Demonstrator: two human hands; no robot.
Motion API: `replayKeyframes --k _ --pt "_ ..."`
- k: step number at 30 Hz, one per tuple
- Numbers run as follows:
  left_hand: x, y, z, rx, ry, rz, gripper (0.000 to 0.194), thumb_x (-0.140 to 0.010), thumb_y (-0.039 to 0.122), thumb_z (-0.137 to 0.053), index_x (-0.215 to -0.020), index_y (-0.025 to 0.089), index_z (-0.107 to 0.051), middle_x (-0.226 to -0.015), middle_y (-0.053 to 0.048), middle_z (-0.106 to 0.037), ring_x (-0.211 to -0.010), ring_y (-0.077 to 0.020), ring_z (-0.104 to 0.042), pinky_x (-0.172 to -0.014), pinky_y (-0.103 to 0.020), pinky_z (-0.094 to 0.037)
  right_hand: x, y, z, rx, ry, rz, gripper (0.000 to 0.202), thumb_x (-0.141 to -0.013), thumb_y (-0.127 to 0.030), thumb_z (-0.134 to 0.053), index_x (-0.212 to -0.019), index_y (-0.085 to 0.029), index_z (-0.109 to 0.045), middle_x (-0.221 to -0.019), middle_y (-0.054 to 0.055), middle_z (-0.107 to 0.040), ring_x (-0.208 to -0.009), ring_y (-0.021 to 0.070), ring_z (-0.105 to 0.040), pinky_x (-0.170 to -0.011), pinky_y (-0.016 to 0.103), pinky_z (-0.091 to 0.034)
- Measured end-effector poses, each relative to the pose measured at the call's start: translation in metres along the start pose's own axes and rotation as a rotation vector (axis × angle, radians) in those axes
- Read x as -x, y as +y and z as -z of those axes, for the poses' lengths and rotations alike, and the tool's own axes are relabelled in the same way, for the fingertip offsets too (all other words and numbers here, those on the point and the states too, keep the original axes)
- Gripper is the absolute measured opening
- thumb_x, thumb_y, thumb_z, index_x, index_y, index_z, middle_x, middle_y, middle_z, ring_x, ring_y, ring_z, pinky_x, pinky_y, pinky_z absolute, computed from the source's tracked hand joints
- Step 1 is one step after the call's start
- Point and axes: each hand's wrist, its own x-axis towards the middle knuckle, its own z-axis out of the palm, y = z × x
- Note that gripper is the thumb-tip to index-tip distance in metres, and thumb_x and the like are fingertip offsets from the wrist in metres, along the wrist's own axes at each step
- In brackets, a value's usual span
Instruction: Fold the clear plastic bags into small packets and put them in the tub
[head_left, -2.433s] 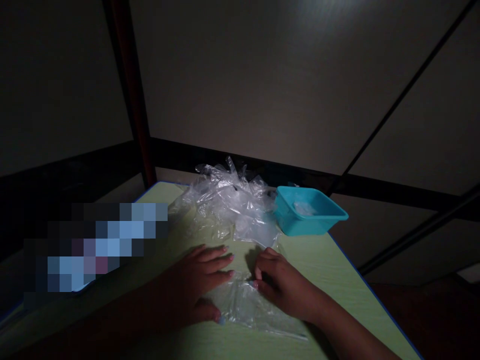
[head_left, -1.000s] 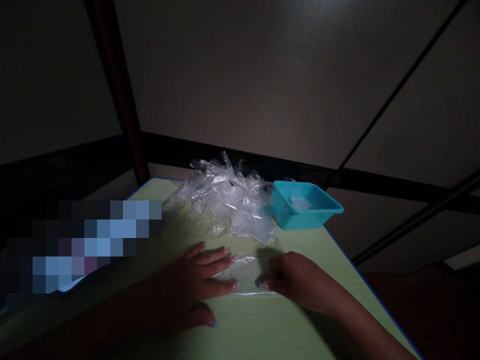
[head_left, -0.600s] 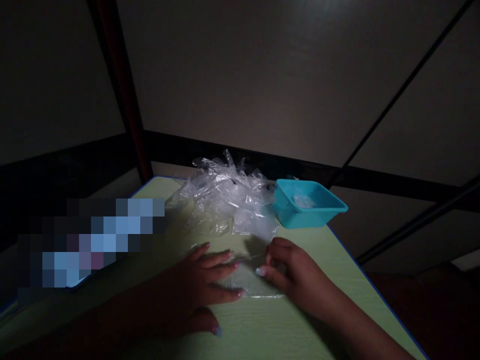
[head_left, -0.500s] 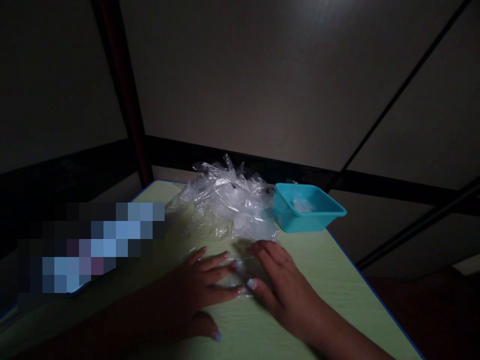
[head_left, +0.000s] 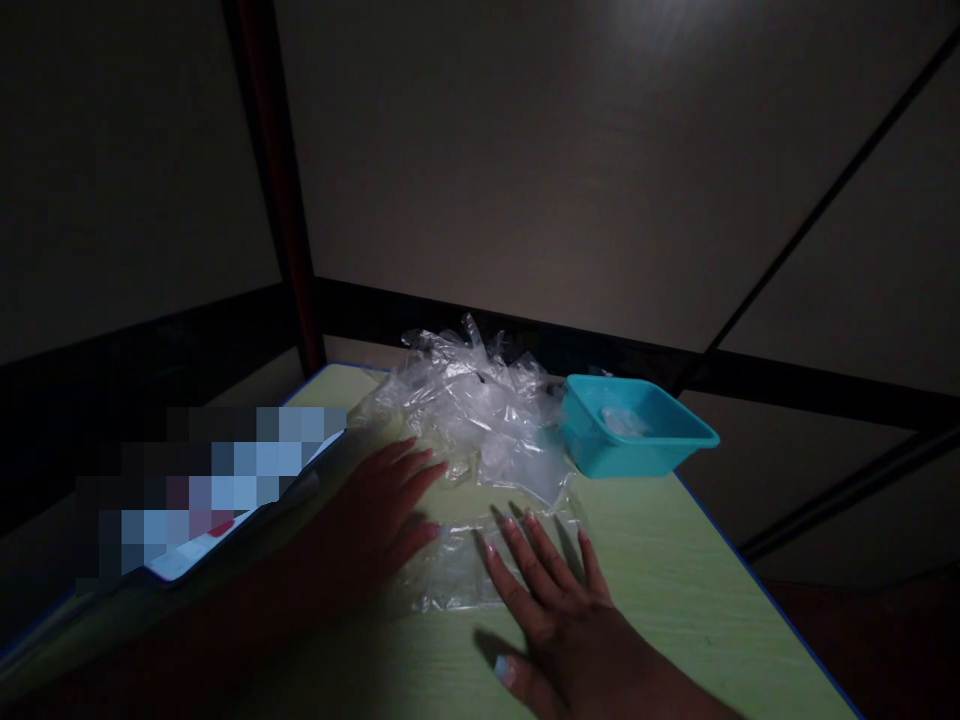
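Observation:
A clear plastic bag [head_left: 454,570] lies flat on the pale green table. My right hand [head_left: 559,600] rests over the bag's right side, fingers spread and palm down. At the bag's upper left is my left hand [head_left: 394,500], its fingers stretched out towards a heap of crumpled clear plastic bags [head_left: 480,395]. Nothing shows in the grasp of either hand. The left palm lies in shadow, and I cannot tell whether that hand touches the flat bag.
A turquoise plastic basket [head_left: 637,455] stands at the table's right edge, with some clear plastic inside. On the left lies a bright-screened device [head_left: 176,565], mostly blurred out. Behind the green table [head_left: 675,600] rises a dark panelled wall [head_left: 480,180].
My left hand has moved up and away from the flat bag towards the heap. My right hand has shifted down and right, and its fingers have spread. The view has shifted slightly.

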Motion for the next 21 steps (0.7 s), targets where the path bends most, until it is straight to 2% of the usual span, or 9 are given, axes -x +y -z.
replayKeyframes --k 2,5,8,11,14,17,21 --pt "-0.001 0.006 0.007 0.054 0.043 0.063 0.03 -0.094 0.028 -0.046 -0.122 0.018 -0.044 -0.122 -0.011 -0.05 -0.115 -0.0294 -0.042 -0.097 -0.047 -0.035 0.0 0.0 -0.001 0.021 0.043 -0.005 0.077 -0.089 -0.06 -0.042 -0.149 -0.029 -0.004 -0.153 0.014 -0.003 -0.136 0.0477 -0.005 -0.095 0.081 -0.002" --pt "-0.002 0.017 0.016 0.076 0.025 0.073 0.01 -0.093 0.026 -0.046 -0.097 0.018 -0.049 -0.1 -0.007 -0.051 -0.094 -0.0242 -0.046 -0.082 -0.04 -0.041 -0.003 -0.002 0.001 0.026 0.074 0.002 0.078 -0.09 -0.06 -0.039 -0.149 -0.028 -0.001 -0.153 0.014 0.0 -0.136 0.0461 0.0 -0.097 0.079 -0.004" --pt "-0.002 0.027 0.018 0.11 -0.063 -0.012 0.019 -0.085 0.034 -0.061 -0.081 0.019 -0.048 -0.089 -0.002 -0.051 -0.084 -0.0216 -0.046 -0.073 -0.034 -0.039 -0.006 -0.002 0.003 0.008 0.022 0.03 0.075 -0.09 -0.061 -0.036 -0.15 -0.027 -0.005 -0.153 0.013 -0.001 -0.137 0.0451 -0.001 -0.097 0.078 -0.008" --pt "-0.002 0.034 0.018 0.129 -0.159 -0.072 0.034 -0.075 0.043 -0.073 -0.078 0.019 -0.049 -0.086 -0.001 -0.051 -0.083 -0.0213 -0.046 -0.071 -0.032 -0.038 -0.005 0.003 0.001 0.007 0.005 0.017 0.072 -0.091 -0.061 -0.034 -0.15 -0.028 -0.007 -0.153 0.014 -0.004 -0.137 0.0453 -0.004 -0.096 0.08 -0.009" --pt "0.0 0.037 0.018 0.082 -0.251 -0.06 0.041 -0.072 0.051 -0.075 -0.077 0.019 -0.049 -0.089 -0.003 -0.052 -0.085 -0.0227 -0.046 -0.071 -0.032 -0.038 -0.002 0.01 -0.005 0.043 0.034 -0.021 0.071 -0.091 -0.059 -0.038 -0.149 -0.03 -0.008 -0.152 0.015 -0.008 -0.137 0.047 -0.008 -0.094 0.082 -0.009" --pt "0.002 0.034 0.018 0.018 -0.303 -0.038 0.039 -0.073 0.049 -0.074 -0.081 0.019 -0.05 -0.093 -0.003 -0.053 -0.088 -0.0242 -0.046 -0.074 -0.035 -0.039 0.003 0.017 -0.01 0.095 0.074 -0.05 0.072 -0.09 -0.058 -0.042 -0.149 -0.033 -0.009 -0.152 0.015 -0.011 -0.136 0.0485 -0.011 -0.093 0.083 -0.006" --pt "0.0 0.026 0.017 -0.022 -0.311 -0.025 0.032 -0.076 0.038 -0.074 -0.081 0.019 -0.049 -0.096 -0.004 -0.054 -0.09 -0.0252 -0.047 -0.075 -0.036 -0.039 0.005 0.022 -0.011 0.136 0.156 -0.094 0.075 -0.088 -0.058 -0.044 -0.149 -0.033 -0.009 -0.153 0.014 -0.013 -0.136 0.0496 -0.011 -0.094 0.083 -0.005"
